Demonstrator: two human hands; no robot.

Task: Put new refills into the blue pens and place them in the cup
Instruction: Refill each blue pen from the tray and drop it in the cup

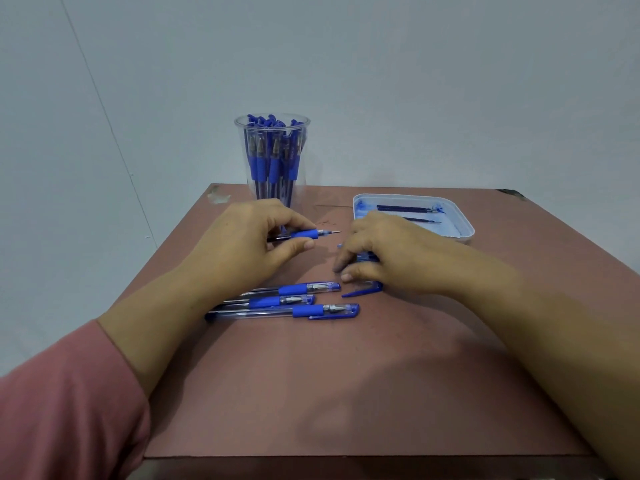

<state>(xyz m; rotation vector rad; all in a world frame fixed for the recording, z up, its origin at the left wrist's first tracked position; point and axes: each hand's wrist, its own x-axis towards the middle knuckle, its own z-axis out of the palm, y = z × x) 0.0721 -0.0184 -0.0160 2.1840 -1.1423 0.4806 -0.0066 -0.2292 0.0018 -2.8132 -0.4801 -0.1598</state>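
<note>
Left hand grips an uncapped pen; right hand beside a blue cap, grasp unclear.

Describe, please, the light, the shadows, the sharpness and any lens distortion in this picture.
Head view: even, rather dim light, no strong glare on the table; soft, broad shadows lie across its near half; the frame is slightly soft, the right hand smeared at its fingertips; the wide lens splays the table's side edges and slants the wall seam.
</note>
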